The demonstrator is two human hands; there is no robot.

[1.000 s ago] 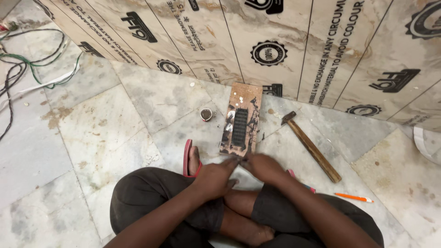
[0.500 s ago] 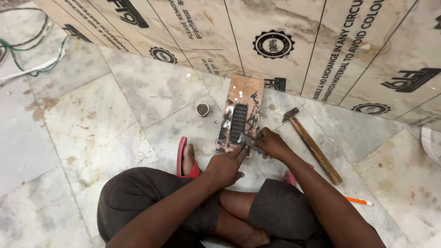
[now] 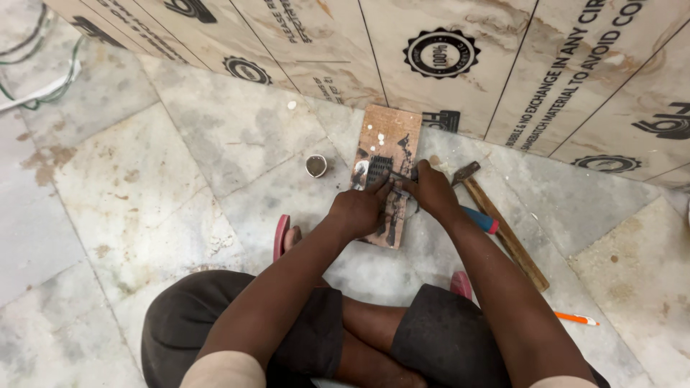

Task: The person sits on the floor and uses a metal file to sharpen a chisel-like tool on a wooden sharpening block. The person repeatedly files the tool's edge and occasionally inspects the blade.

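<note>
A small wooden board [image 3: 392,133] lies on the marble floor in front of my crossed legs. A dark ridged piece [image 3: 379,167] sits on it. My left hand [image 3: 359,210] presses down on the near end of that piece with curled fingers. My right hand [image 3: 435,190] is next to it at the board's right edge, pinching a thin metal tool [image 3: 399,174] whose tip points at the ridged piece. Most of the ridged piece is hidden under my hands.
A wooden-handled hammer [image 3: 503,230] lies to the right, and a blue-handled tool [image 3: 479,219] pokes out under my right forearm. A small round cup [image 3: 315,166] stands left of the board. An orange pencil [image 3: 575,318] lies at the right, a red sandal [image 3: 282,237] by my knee. Printed panels [image 3: 460,65] lean at the back.
Both hands have reached forward from my lap onto the board and closed in on the ridged piece. The view has tilted closer to the board.
</note>
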